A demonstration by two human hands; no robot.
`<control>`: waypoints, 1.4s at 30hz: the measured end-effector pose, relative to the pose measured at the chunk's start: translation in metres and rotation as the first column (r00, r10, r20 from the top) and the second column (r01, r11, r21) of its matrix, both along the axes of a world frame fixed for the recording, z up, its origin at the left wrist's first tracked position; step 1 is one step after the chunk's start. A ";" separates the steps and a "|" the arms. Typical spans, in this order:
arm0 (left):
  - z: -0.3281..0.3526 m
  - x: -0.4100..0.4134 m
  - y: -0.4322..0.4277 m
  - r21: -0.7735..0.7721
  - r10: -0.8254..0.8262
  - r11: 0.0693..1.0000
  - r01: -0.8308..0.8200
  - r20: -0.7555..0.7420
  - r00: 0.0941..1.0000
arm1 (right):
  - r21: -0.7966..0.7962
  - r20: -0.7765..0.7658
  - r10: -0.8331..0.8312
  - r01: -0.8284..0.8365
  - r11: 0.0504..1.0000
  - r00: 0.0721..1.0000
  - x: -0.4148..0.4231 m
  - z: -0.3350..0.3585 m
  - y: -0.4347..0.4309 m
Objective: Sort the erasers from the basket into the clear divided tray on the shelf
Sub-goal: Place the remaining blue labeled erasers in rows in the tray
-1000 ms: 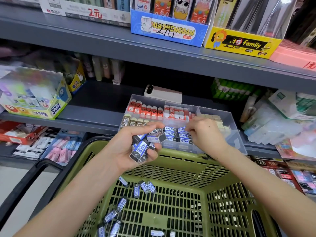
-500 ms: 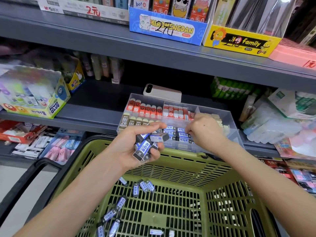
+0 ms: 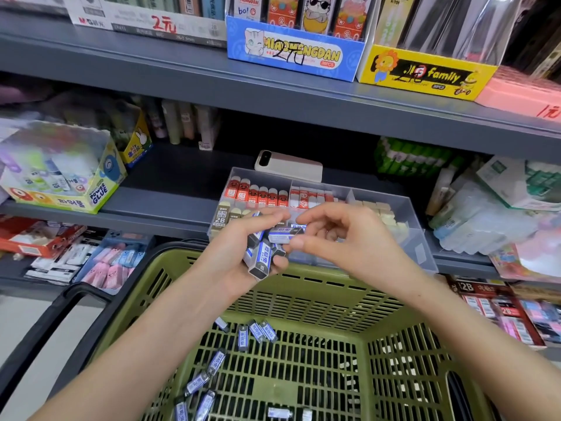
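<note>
My left hand [image 3: 233,253] grips a bunch of blue-and-white sleeved erasers [image 3: 262,258] above the far rim of the green basket [image 3: 318,296]. My right hand [image 3: 343,238] has its thumb and fingers pinched on the top eraser [image 3: 283,235] of that bunch. Behind both hands the clear divided tray [image 3: 419,235] sits on the shelf, with red-sleeved erasers [image 3: 258,194] in its back compartments, brown 2B ones [image 3: 221,217] at front left and pale ones [image 3: 385,212] on the right. Several more blue erasers [image 3: 258,331] lie on the basket floor.
A white phone [image 3: 288,165] lies behind the tray. A Power Glue box [image 3: 60,177] stands on the shelf at left, plastic packets [image 3: 485,226] at right. The basket's black handle [image 3: 60,314] hangs at left. Display boxes line the shelf above.
My right hand has come back from the tray's front compartment to my left hand and now pinches the top eraser there. The left hand has stayed in place.
</note>
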State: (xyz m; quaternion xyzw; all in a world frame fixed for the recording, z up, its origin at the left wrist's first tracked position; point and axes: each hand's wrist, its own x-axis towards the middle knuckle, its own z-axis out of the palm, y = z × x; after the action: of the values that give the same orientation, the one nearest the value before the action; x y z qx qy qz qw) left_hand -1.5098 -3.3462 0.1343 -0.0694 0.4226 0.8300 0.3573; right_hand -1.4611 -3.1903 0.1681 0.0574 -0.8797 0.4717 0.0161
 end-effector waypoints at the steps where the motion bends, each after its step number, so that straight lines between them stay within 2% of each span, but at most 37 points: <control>1: 0.001 0.000 0.001 -0.014 0.008 1.000 -0.008 -0.028 1.000 | 0.017 -0.009 -0.015 0.015 1.000 1.000 -0.001 -0.001 -0.002; 4: 0.003 -0.002 0.000 -0.060 0.035 0.997 -0.039 -0.071 0.997 | -0.110 0.025 -0.057 0.059 0.992 0.998 -0.008 -0.002 0.004; 6: 0.003 -0.007 -0.006 -0.087 0.083 0.992 -0.088 -0.055 0.995 | -0.206 0.091 -0.140 0.157 0.966 0.986 -0.016 -0.004 0.017; 8: 0.002 -0.011 -0.013 -0.109 0.143 0.983 -0.146 -0.030 0.989 | -0.110 0.156 -0.220 0.238 0.965 0.963 -0.023 -0.011 0.030; 11: 0.002 -0.014 -0.021 -0.090 0.184 0.979 -0.182 0.020 0.983 | 0.064 0.259 -0.216 0.206 0.976 0.941 -0.028 -0.030 0.033; 17: 0.000 -0.013 -0.015 0.036 0.196 0.979 -0.200 0.108 0.975 | 0.108 0.284 -0.231 0.208 0.972 0.931 -0.040 -0.043 0.025; 21: 0.001 -0.011 -0.008 0.120 0.224 0.962 -0.246 0.172 0.959 | 0.224 0.351 -0.155 0.078 0.971 0.924 -0.043 -0.040 0.027; 22: 0.002 -0.011 -0.007 0.141 0.232 0.955 -0.260 0.191 0.954 | 0.262 0.348 -0.155 0.062 0.963 0.924 -0.043 -0.039 0.027; 24: 0.003 -0.010 -0.004 0.181 0.246 0.941 -0.286 0.213 0.945 | 0.325 0.214 -0.181 0.105 0.940 0.960 -0.038 -0.034 0.023; 25: 0.004 -0.009 -0.002 0.194 0.262 0.933 -0.302 0.207 0.942 | 0.294 0.110 -0.176 0.137 0.946 0.978 -0.033 -0.032 0.019; 27: 0.005 -0.007 0.001 0.198 0.315 0.919 -0.341 0.153 0.937 | 0.076 -0.038 -0.148 0.150 0.986 0.988 -0.017 -0.023 0.002; 29: 0.003 -0.005 0.004 0.157 0.383 0.909 -0.387 0.057 0.922 | -0.083 -0.076 -0.124 0.117 0.990 0.989 -0.002 -0.015 -0.022; 32: 0.002 0.000 0.012 0.125 0.459 0.882 -0.455 -0.004 0.889 | -0.026 -0.068 -0.217 0.216 0.976 0.974 0.007 -0.016 -0.049; 35: 0.005 0.000 0.017 0.134 0.534 0.833 -0.537 0.055 0.843 | 0.011 -0.038 -0.255 0.256 0.967 0.966 0.007 -0.013 -0.056; 39: 0.013 -0.007 0.015 0.157 0.584 0.775 -0.613 0.196 0.788 | -0.186 0.183 -0.184 0.218 0.958 0.966 0.009 -0.003 -0.046; 41: 0.016 -0.011 0.011 0.178 0.574 0.764 -0.620 0.251 0.780 | -0.275 0.169 -0.207 0.248 0.929 0.964 0.002 0.001 -0.028; 42: 0.017 -0.013 0.009 0.177 0.570 0.766 -0.618 0.257 0.781 | -0.266 0.140 -0.242 0.272 0.925 0.960 -0.004 0.003 -0.015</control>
State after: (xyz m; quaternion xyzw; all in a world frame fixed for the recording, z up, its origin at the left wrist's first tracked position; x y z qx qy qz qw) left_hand -1.5232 -3.3376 0.1512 -0.2321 0.2343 0.9365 0.1192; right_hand -1.4648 -3.2054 0.1708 -0.0862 -0.8028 0.5887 0.0397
